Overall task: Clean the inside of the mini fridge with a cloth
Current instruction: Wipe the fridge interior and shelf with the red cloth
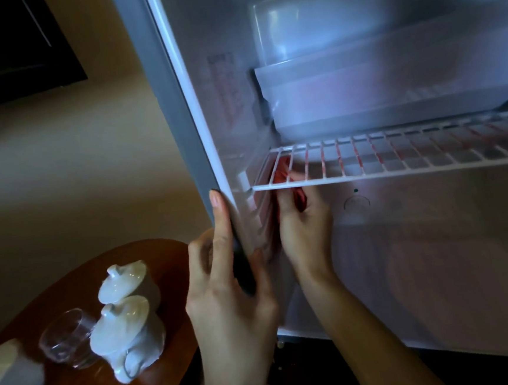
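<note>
The mini fridge (419, 239) stands open, its white inside filling the right of the view. My left hand (224, 287) grips the fridge's left front edge (194, 154), fingers outside and thumb inside. Under the white wire shelf (397, 155), my right hand (304, 218) holds a bunched red cloth (285, 174) against the left inner wall. Part of the cloth shows through the shelf bars; the rest is hidden by my fingers.
A clear plastic tray (375, 89) sits above the shelf. Left of the fridge, a round wooden table (171, 383) carries two white lidded cups (126, 332), a glass (66, 337) and another white dish (8, 382). A dark frame (3, 45) hangs on the wall.
</note>
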